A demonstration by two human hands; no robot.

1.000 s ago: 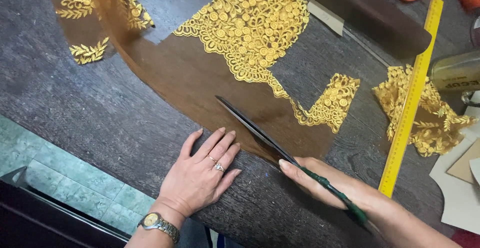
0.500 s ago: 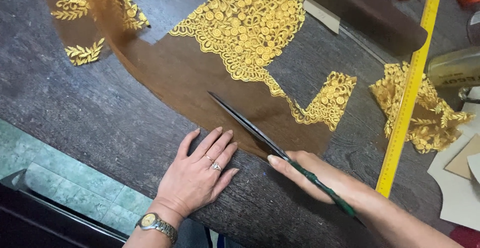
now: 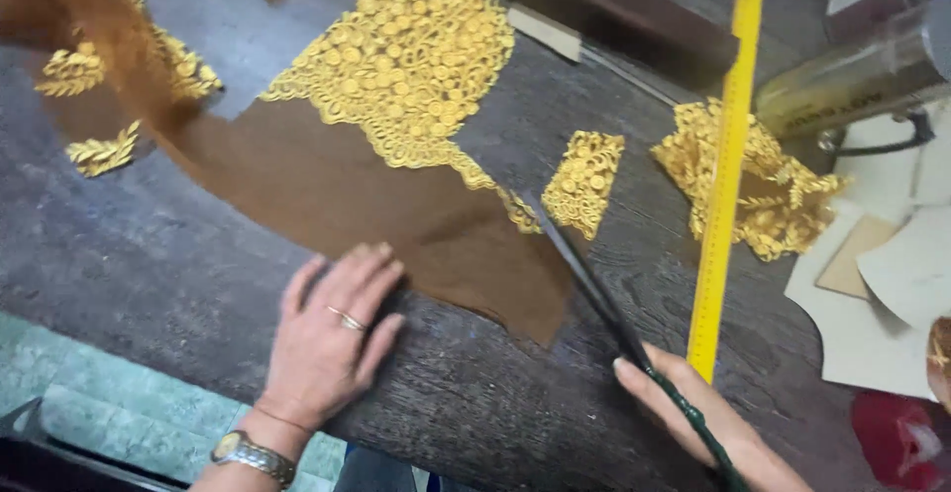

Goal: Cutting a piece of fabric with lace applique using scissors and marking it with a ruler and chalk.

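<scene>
Your left hand (image 3: 332,338) lies flat, palm down, on the near edge of the brown fabric (image 3: 347,190), fingers extended and slightly spread, clamped on nothing. A ring sits on 1 finger and a wristwatch (image 3: 253,455) on the wrist.

Your right hand (image 3: 708,433) is wrapped around the dark green handle of the long scissors (image 3: 594,289). The blades run up and to the left from the hand, close together, along the right edge of the brown fabric. Blur hides the exact finger positions on the handle.

The brown fabric spreads from the upper left across the dark wooden table (image 3: 139,264) and carries a large panel of gold embroidery (image 3: 406,66). 1 small gold lace piece (image 3: 584,180) lies loose on the table just right of the blades, apart from the fabric.

A yellow ruler (image 3: 726,170) lies lengthwise to the right, its near end just beside your right hand. A loose heap of gold lace (image 3: 783,195) sits under and beyond it.
</scene>
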